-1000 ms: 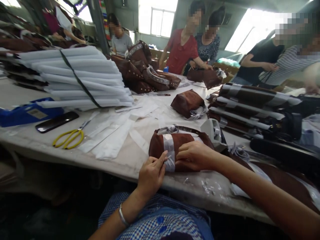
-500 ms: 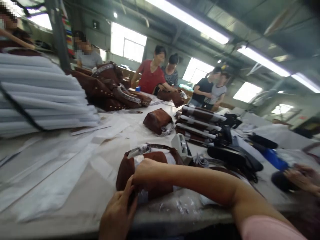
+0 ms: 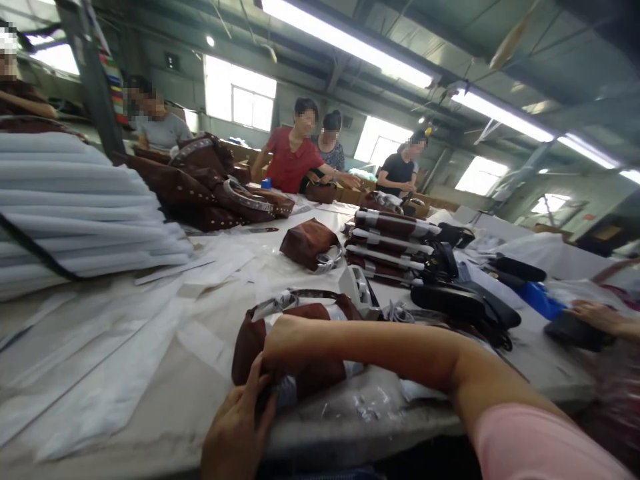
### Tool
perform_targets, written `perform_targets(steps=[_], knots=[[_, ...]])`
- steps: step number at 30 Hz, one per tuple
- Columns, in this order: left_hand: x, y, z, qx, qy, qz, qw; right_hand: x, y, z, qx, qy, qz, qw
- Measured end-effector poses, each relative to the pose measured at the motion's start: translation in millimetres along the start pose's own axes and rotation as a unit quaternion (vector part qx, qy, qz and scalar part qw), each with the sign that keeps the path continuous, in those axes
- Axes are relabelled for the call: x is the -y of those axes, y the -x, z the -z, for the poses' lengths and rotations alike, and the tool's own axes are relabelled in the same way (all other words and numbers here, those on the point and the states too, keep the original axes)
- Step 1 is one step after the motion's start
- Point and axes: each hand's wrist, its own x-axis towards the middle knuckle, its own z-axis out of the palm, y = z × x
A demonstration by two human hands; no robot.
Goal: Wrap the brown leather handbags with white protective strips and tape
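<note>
A brown leather handbag (image 3: 320,383) lies on the table in front of me, with white wrapping around its handle and pale strips across its body. My right hand (image 3: 286,343) reaches across from the right and bends down at the bag's near left side; its fingers are hidden behind the back of the hand. Just below, my left hand (image 3: 237,420) is closed, thumb and fingers around a small dark thing that I cannot make out. The fingertips of both hands are close together, against or right beside the bag.
Behind the bag sit another brown bag (image 3: 310,243), a whitish device (image 3: 357,287) and stacked wrapped brown pieces (image 3: 390,250). Black cases (image 3: 447,301) lie to the right, near a co-worker's hand (image 3: 600,317). White foam sheets (image 3: 75,207) are piled left. Several people stand beyond.
The view has shifted slightly. Both my hands stay at the bag's near left side, nearly unmoved. Across the table, the person in red now has an arm stretched out; the co-worker's hand at right has moved.
</note>
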Motion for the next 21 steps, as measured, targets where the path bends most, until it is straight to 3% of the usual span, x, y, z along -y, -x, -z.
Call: perform_targets(steps=[7,15,21], knots=[[-13,-3,10.4,0.035,0.039,0.035,0.998,-30,-22,-22,-0.059,0.024,0.022,0.998],[-13,-2,10.1,0.054,0.070,0.041,0.995,-52,-28,-30,-0.096,0.009,0.038,0.995],[-10,-2,7.9,0.058,0.072,0.044,0.995,-85,-26,-42,-0.158,-0.097,-0.031,0.982]])
